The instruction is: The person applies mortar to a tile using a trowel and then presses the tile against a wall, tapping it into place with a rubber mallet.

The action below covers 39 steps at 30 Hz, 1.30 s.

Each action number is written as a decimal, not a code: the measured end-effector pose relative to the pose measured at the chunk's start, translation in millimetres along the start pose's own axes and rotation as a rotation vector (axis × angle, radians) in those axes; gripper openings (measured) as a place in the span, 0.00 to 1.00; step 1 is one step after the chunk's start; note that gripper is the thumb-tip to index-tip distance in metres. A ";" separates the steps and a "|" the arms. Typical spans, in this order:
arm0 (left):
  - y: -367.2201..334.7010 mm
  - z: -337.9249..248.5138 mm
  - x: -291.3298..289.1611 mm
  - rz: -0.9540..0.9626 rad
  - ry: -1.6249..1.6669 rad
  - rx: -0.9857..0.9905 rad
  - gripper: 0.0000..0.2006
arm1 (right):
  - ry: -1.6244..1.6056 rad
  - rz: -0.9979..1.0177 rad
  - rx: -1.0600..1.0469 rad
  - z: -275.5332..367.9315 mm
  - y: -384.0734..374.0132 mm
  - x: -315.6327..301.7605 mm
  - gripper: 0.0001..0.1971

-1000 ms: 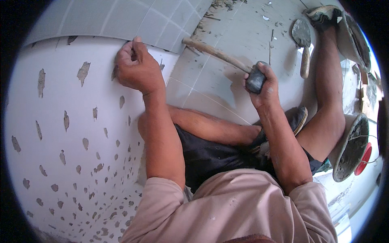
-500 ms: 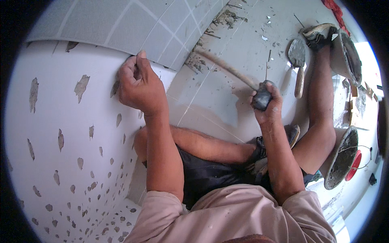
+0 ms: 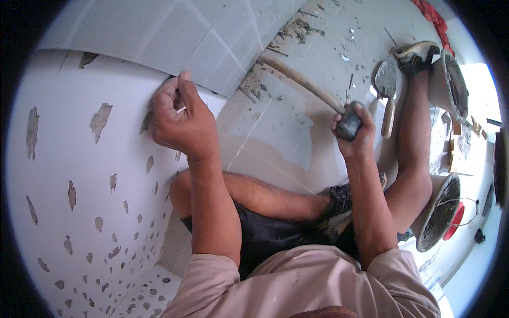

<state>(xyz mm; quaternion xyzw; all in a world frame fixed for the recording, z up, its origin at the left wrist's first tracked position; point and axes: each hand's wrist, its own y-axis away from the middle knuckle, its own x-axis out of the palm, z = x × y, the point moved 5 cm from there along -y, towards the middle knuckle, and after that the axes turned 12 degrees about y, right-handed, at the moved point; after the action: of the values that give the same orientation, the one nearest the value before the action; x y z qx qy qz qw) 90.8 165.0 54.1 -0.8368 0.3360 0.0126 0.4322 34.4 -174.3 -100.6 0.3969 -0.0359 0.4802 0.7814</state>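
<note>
Grey wall tiles (image 3: 159,34) with pale crossing streaks cover the far left part of the wall. At their edge is my left hand (image 3: 183,119), thumb and curled fingers pinched together against the rim of the tile; what lies between the fingertips is too small to make out. My right hand (image 3: 362,140) is wrapped round the dark head of a rubber mallet (image 3: 348,123). Its wooden handle points away to the far left, the end near the foot of the tiles. The white wall (image 3: 58,175) by my left arm is pitted with chipped grey marks.
On the floor beside my outstretched right leg lies a trowel (image 3: 386,79). Two mortar buckets (image 3: 442,212) stand at the right, with a red bowl (image 3: 455,221) behind the nearer one. Mortar crumbs (image 3: 302,29) and thin rods litter the far floor. A red cloth (image 3: 436,21) lies far right.
The mallet in my right hand has shifted slightly right and toward me. My left hand keeps its place at the tile edge. The whole view has turned a little.
</note>
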 end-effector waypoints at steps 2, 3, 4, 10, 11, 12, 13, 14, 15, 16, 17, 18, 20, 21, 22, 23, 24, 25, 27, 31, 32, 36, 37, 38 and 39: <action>-4.0 -9.1 1.7 -0.013 -0.024 0.007 0.07 | -0.079 0.019 0.003 0.7 0.0 -11.9 0.11; -3.7 -11.6 3.9 -0.001 0.002 -0.054 0.09 | -0.017 0.072 -0.007 2.3 5.2 -4.9 0.11; -3.3 -10.2 1.8 0.018 0.016 -0.116 0.10 | 0.011 0.048 0.056 -8.3 7.5 9.7 0.11; -7.0 -13.8 -2.5 0.027 -0.032 0.045 0.08 | -0.043 0.084 0.018 -6.0 25.9 22.6 0.13; -6.6 -15.5 -1.4 0.012 0.072 -0.016 0.07 | -0.063 0.077 0.036 -9.0 26.7 20.7 0.13; -4.5 -14.0 -2.0 0.003 0.081 -0.017 0.07 | -0.081 0.065 0.039 -7.9 27.7 16.6 0.14; -5.0 -11.7 -3.8 -0.012 0.086 0.032 0.07 | -0.057 0.021 0.051 -6.7 29.0 18.2 0.17; -5.3 -10.4 -5.3 -0.026 0.093 0.082 0.06 | -0.053 0.035 0.023 -1.2 35.1 19.8 0.17; -6.1 -10.0 -8.1 -0.049 0.144 0.074 0.06 | -0.056 0.097 0.003 5.9 42.0 22.5 0.18; -3.3 -9.1 -8.6 -0.075 0.172 0.070 0.06 | -0.050 0.149 -0.014 14.7 49.2 23.4 0.20; -1.4 -5.6 -5.1 -0.066 0.180 0.010 0.05 | -0.043 0.110 -0.081 30.0 53.5 21.4 0.21; -0.3 -5.1 -1.8 -0.056 0.194 -0.050 0.05 | -0.082 0.115 -0.116 47.1 56.9 17.7 0.22; 0.7 -9.7 0.6 -0.032 0.201 -0.038 0.05 | -0.005 0.112 -0.308 87.1 65.8 23.1 0.22; 2.1 -6.9 1.1 -0.051 0.207 -0.023 0.05 | 0.018 0.122 -0.379 106.0 71.5 32.7 0.22; 1.3 -6.0 1.1 -0.073 0.210 -0.006 0.05 | 0.024 0.131 -0.445 125.2 76.9 41.7 0.22; 1.0 -5.0 0.4 -0.087 0.273 -0.063 0.06 | 0.036 0.170 -0.518 143.5 81.3 51.0 0.22; 2.2 -5.5 1.0 -0.116 0.306 -0.061 0.06 | 0.054 0.208 -0.600 163.4 87.8 59.8 0.23; 3.8 -3.2 1.1 -0.103 0.290 -0.053 0.06 | 0.083 0.227 -0.650 179.2 93.7 69.4 0.24; 5.1 2.3 -0.1 -0.076 0.260 -0.054 0.05 | 0.156 0.197 -0.766 205.7 108.0 91.6 0.25; 5.3 -0.5 0.7 -0.069 0.245 0.000 0.05 | 0.251 0.226 -0.879 239.5 124.3 127.5 0.26; 4.0 -1.4 0.7 -0.075 0.248 0.007 0.05 | 0.276 0.236 -0.905 245.8 125.9 135.5 0.26; 3.8 -1.1 1.4 -0.079 0.309 -0.056 0.04 | 0.271 0.306 -0.898 245.0 120.4 140.7 0.24; 2.8 -3.3 0.7 -0.078 0.305 0.003 0.05 | 0.251 0.336 -0.904 244.0 119.7 141.0 0.24; 2.0 -2.2 0.3 -0.078 0.303 0.005 0.05 | 0.249 0.337 -0.903 242.1 119.4 142.4 0.24; 2.3 -1.4 0.4 -0.076 0.313 0.014 0.05 | 0.236 0.342 -0.898 239.4 120.2 145.4 0.23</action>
<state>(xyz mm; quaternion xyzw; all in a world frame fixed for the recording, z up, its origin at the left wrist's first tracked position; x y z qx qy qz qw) 89.4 162.8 53.2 -0.8375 0.3675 -0.1366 0.3805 96.5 -199.1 196.7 -0.0478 -0.2153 0.5801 0.7841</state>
